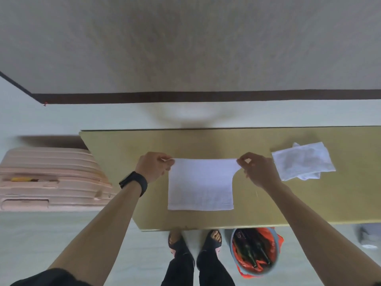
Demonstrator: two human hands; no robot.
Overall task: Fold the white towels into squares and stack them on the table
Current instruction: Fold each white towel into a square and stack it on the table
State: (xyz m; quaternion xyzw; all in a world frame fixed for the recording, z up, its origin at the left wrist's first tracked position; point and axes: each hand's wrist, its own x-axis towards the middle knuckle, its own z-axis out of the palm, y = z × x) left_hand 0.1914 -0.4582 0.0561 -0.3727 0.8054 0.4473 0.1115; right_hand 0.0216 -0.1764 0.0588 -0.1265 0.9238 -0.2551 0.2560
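Two white towels are on the table point(123, 145): one flat towel point(201, 186) straight in front of me and one crumpled towel point(303, 161) off to my right, well apart from the first. My left grip point(153, 167) pinches the flat towel's far left corner between thumb and fingers, and my right grip point(258, 170) pinches the far right corner the same way. Both are closed on the cloth and hold nothing else. I hold the two far corners because that keeps the far edge taut and straight. The near edge lies on the table close to my side, and the far right corner is lifted a little off the surface. From its nearly square outline I judge this towel to be already doubled, and the step in hand to be squaring it up or starting another fold. The crumpled towel lies aside, I think, to leave folding room. No folded stack is visible. Off the table I count one pink suitcase point(49, 178) on the floor to my left, one tub point(255, 250) by my feet with at least two dark bottles in it, and one dark band point(134, 182) on my left wrist
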